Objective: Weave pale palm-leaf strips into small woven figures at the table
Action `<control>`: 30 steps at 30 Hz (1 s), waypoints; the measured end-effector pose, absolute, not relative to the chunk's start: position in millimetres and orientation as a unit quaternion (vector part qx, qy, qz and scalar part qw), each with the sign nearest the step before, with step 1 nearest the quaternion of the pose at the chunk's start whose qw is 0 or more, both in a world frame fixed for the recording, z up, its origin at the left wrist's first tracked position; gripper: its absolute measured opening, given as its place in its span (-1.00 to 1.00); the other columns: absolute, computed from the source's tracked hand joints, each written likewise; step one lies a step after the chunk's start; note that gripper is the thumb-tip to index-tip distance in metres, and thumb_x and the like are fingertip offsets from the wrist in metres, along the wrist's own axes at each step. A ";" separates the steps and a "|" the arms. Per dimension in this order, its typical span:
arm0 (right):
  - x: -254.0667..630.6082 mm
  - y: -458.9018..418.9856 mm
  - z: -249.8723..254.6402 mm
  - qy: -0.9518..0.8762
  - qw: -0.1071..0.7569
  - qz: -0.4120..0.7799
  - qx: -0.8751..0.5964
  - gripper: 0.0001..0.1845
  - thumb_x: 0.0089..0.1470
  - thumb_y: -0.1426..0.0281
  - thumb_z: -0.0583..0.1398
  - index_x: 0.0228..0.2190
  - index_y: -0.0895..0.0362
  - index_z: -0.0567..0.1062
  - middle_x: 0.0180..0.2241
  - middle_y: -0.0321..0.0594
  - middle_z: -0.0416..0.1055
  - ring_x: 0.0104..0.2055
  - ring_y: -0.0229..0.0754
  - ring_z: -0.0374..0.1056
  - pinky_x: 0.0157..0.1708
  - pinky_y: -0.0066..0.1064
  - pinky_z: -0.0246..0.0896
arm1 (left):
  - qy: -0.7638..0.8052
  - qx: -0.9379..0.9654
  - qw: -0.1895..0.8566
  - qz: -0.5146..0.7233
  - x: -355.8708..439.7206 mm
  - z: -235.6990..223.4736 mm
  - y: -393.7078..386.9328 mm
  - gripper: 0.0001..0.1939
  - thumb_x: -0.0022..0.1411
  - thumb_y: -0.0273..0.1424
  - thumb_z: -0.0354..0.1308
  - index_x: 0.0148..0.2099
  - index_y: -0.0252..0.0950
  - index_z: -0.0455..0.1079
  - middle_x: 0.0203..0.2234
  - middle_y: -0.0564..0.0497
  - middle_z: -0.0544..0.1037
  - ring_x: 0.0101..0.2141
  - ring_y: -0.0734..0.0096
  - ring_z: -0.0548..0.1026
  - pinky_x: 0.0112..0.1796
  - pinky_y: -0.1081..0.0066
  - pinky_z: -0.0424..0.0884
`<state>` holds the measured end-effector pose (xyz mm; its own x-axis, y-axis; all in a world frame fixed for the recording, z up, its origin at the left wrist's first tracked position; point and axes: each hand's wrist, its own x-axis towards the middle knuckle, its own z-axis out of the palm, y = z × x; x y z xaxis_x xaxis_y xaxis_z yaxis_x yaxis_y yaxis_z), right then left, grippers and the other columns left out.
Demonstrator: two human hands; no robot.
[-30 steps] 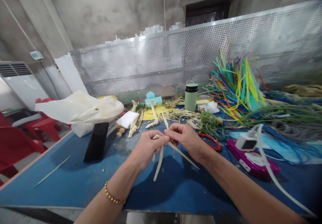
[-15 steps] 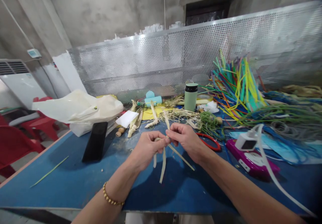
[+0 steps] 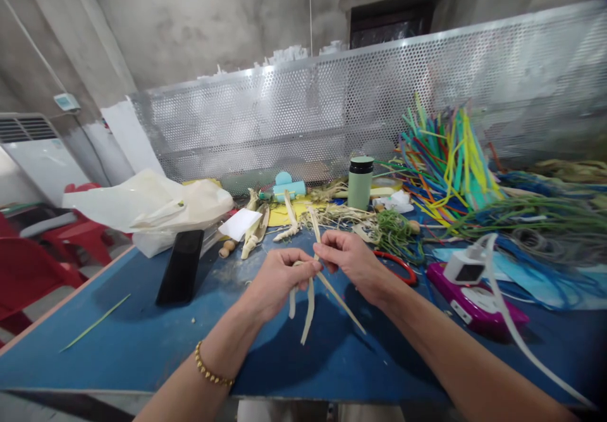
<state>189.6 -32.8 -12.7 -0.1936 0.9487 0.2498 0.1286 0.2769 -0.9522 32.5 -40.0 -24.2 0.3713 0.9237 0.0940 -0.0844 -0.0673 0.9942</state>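
Pale, flat straw-like strips [image 3: 308, 317] meet between my two hands above the blue table. My left hand [image 3: 284, 278] pinches them where they cross, thumb on top, and several ends hang below it. One longer strip slants down to the right. Close beside it, my right hand [image 3: 348, 262] is closed with thumb and forefinger on the strips just above the crossing; one end sticks up past the fingers. The exact fold between the fingertips is hidden. A gold bead bracelet [image 3: 208, 368] circles my left wrist.
A black phone [image 3: 180, 267] and a white plastic bag [image 3: 190, 207] lie left. Behind are husk bundles [image 3: 291, 216] and a green flask [image 3: 360, 185]. To the right are red-handled scissors [image 3: 403, 270], a magenta power strip [image 3: 488, 311] with a white cable, and coloured strips [image 3: 455, 162].
Both hands stay nearly in place over the table. The fingertips have shifted very slightly around the crossing, and the strips are still held.
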 end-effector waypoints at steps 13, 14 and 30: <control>206.0 -31.0 -6.3 -0.729 0.419 0.312 -0.442 -0.60 0.09 0.14 0.10 -0.60 0.17 0.41 -0.62 -0.28 0.33 -0.57 -0.31 0.22 -0.55 -0.47 0.08 | 0.299 0.526 0.645 0.467 32.3 -26.5 -36.4 -0.76 0.07 -0.30 0.28 -0.34 -0.41 0.42 -0.50 -0.01 0.44 -0.55 0.58 0.34 -0.45 0.50 0.26; 207.3 -31.9 -5.9 -0.750 0.399 0.290 -0.440 -0.63 0.08 0.18 0.12 -0.60 0.17 0.42 -0.63 -0.29 0.34 -0.57 -0.31 0.22 -0.55 -0.48 0.06 | 0.294 0.527 0.643 0.472 32.6 -26.5 -36.0 -0.78 0.07 -0.32 0.27 -0.33 -0.41 0.42 -0.49 -0.03 0.45 -0.54 0.57 0.36 -0.44 0.49 0.27; 203.2 -37.7 -5.1 -0.803 0.339 0.179 -0.456 -0.81 0.04 0.44 0.13 -0.57 0.17 0.43 -0.61 -0.35 0.32 -0.54 -0.34 0.16 -0.50 -0.48 -0.02 | 0.355 0.579 0.550 0.486 32.7 -30.0 -33.8 -0.75 0.06 -0.28 0.27 -0.41 -0.39 0.38 -0.63 0.00 0.45 -0.59 0.49 0.38 -0.48 0.47 0.28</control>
